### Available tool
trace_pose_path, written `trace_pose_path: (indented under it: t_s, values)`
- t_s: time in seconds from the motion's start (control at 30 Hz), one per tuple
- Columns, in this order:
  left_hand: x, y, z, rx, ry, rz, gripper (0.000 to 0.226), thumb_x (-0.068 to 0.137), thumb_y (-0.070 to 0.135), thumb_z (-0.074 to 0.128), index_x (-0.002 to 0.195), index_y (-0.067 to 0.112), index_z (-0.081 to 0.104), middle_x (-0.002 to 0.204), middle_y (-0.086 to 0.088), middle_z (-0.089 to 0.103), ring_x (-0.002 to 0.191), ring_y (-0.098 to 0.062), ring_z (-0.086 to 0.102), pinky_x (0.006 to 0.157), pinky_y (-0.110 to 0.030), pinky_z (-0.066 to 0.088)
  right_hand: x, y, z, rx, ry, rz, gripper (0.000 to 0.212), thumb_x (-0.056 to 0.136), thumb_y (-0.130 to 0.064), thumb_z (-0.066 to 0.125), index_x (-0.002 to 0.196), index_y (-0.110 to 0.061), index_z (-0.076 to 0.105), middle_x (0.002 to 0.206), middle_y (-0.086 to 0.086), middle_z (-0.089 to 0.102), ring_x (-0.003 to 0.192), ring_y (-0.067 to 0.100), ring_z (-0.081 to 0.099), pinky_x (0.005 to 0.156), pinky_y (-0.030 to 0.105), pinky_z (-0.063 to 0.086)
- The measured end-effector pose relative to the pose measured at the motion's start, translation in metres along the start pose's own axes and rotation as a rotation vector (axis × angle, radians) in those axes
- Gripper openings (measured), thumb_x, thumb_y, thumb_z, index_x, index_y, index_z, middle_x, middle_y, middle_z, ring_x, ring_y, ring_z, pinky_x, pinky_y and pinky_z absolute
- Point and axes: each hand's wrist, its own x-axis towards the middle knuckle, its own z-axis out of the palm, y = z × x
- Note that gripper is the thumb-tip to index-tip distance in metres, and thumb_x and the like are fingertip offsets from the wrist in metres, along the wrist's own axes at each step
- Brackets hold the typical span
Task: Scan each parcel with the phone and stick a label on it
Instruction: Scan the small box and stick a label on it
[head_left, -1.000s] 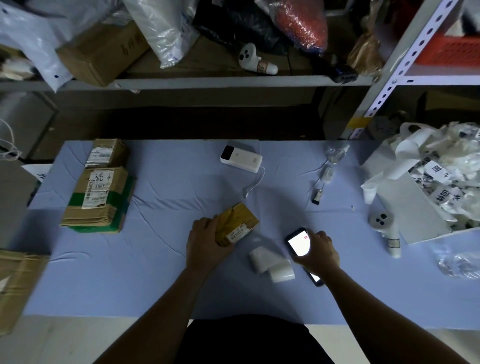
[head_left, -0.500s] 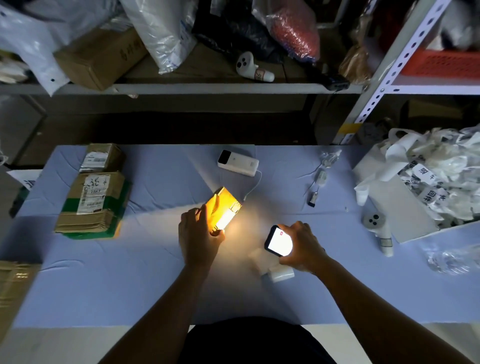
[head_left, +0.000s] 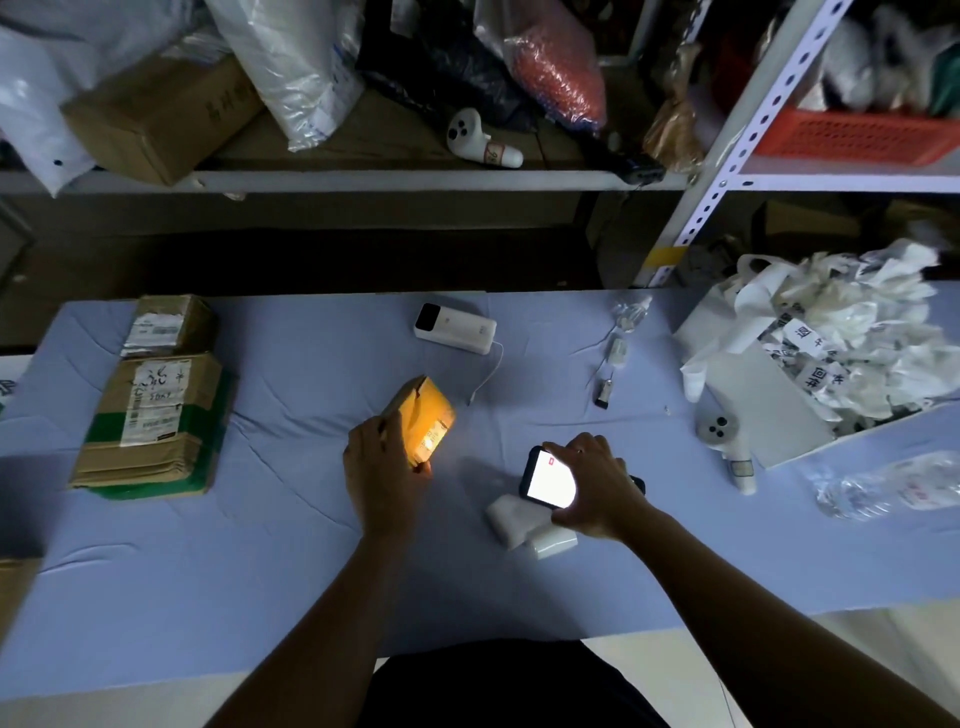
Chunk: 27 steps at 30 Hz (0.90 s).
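The room is dim. A pale blue tabletop (head_left: 260, 545) runs across the view, and behind it a metal shelf (head_left: 395, 179) is loaded with bags and a carton (head_left: 156, 114). At the tabletop's left lie two taped boxes (head_left: 150, 415), one behind the other. A white power bank (head_left: 454, 328) with its cable sits at the far middle. At the right a white box (head_left: 753, 405) overflows with crumpled paper strips, with a white controller (head_left: 719, 431) just beside it.

The parcel (head_left: 423, 415), a small brown box, is tilted up near the centre, its labelled face lit yellow. The left grip (head_left: 382, 473) is clamped on its near-left edge, fingers curled round it. To the right, apart from the parcel, the right grip (head_left: 597, 483) is clamped on the phone (head_left: 545, 478), thumb and fingers on its edges. The phone's bright screen faces up, above a white roll (head_left: 519, 525) that lies on the tabletop.
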Motion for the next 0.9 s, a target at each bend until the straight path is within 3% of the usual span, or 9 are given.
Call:
trace_pose_path:
  t_s: [0.17, 0.3, 0.4, 0.57, 0.73, 0.83, 0.9]
  values:
    - [-0.001, -0.005, 0.001, -0.083, -0.018, -0.025, 0.071, 0.058, 0.024, 0.083, 0.124, 0.01, 0.061, 0.109, -0.011, 0.058, 0.103, -0.031, 0.05, 0.081, -0.041, 0.045, -0.003, 0.002, 0.001, 0.014, 0.014, 0.032, 0.098, 0.071, -0.048, 0.083, 0.153, -0.034, 0.032, 0.138, 0.0, 0.041, 0.131, 0.023, 0.034, 0.106, 0.044, 0.038]
    - [-0.014, -0.004, 0.006, -0.289, -0.134, -0.111, 0.072, 0.057, 0.03, 0.084, 0.124, 0.017, 0.062, 0.107, -0.003, 0.058, 0.101, -0.026, 0.051, 0.076, -0.036, 0.048, -0.011, 0.017, 0.009, 0.122, 0.074, 0.196, 0.094, 0.068, -0.044, 0.086, 0.149, -0.028, 0.041, 0.126, 0.006, 0.048, 0.122, 0.026, 0.04, 0.096, 0.04, 0.046]
    - [-0.028, -0.009, 0.016, -0.364, -0.274, -0.15, 0.072, 0.06, 0.035, 0.085, 0.126, 0.021, 0.059, 0.114, -0.001, 0.057, 0.107, -0.025, 0.05, 0.082, -0.038, 0.05, -0.018, 0.036, 0.02, 0.166, 0.115, 0.349, 0.09, 0.068, -0.043, 0.086, 0.146, -0.019, 0.046, 0.123, 0.012, 0.051, 0.117, 0.03, 0.046, 0.091, 0.038, 0.047]
    - [-0.047, -0.018, 0.028, -0.375, -0.404, -0.173, 0.079, 0.066, 0.041, 0.088, 0.134, 0.02, 0.055, 0.128, -0.002, 0.054, 0.118, -0.024, 0.05, 0.093, -0.035, 0.047, -0.019, 0.065, 0.04, 0.155, 0.066, 0.464, 0.093, 0.071, -0.043, 0.087, 0.147, -0.014, 0.043, 0.13, 0.015, 0.051, 0.122, 0.033, 0.046, 0.096, 0.041, 0.047]
    - [-0.047, -0.009, 0.026, -0.201, -0.387, -0.183, 0.091, 0.069, 0.05, 0.084, 0.145, 0.018, 0.047, 0.148, -0.009, 0.048, 0.133, -0.03, 0.047, 0.105, -0.043, 0.04, -0.011, 0.079, 0.048, 0.141, 0.046, 0.413, 0.087, 0.07, -0.047, 0.085, 0.142, -0.017, 0.046, 0.126, 0.012, 0.051, 0.118, 0.033, 0.049, 0.091, 0.043, 0.051]
    - [-0.055, 0.006, 0.021, -0.132, -0.331, -0.227, 0.093, 0.069, 0.045, 0.086, 0.148, 0.013, 0.046, 0.154, -0.014, 0.041, 0.14, -0.033, 0.041, 0.111, -0.049, 0.038, -0.006, 0.072, 0.046, 0.015, 0.036, 0.4, 0.098, 0.069, -0.06, 0.077, 0.146, -0.014, 0.036, 0.139, 0.013, 0.042, 0.125, 0.035, 0.043, 0.102, 0.046, 0.042]
    - [-0.063, 0.016, 0.017, -0.107, -0.271, -0.253, 0.088, 0.071, 0.039, 0.087, 0.145, 0.012, 0.05, 0.153, -0.015, 0.043, 0.14, -0.034, 0.041, 0.109, -0.051, 0.039, -0.002, 0.06, 0.047, 0.071, 0.139, 0.253, 0.097, 0.073, -0.054, 0.076, 0.149, -0.01, 0.035, 0.145, 0.014, 0.038, 0.13, 0.036, 0.038, 0.106, 0.047, 0.037]
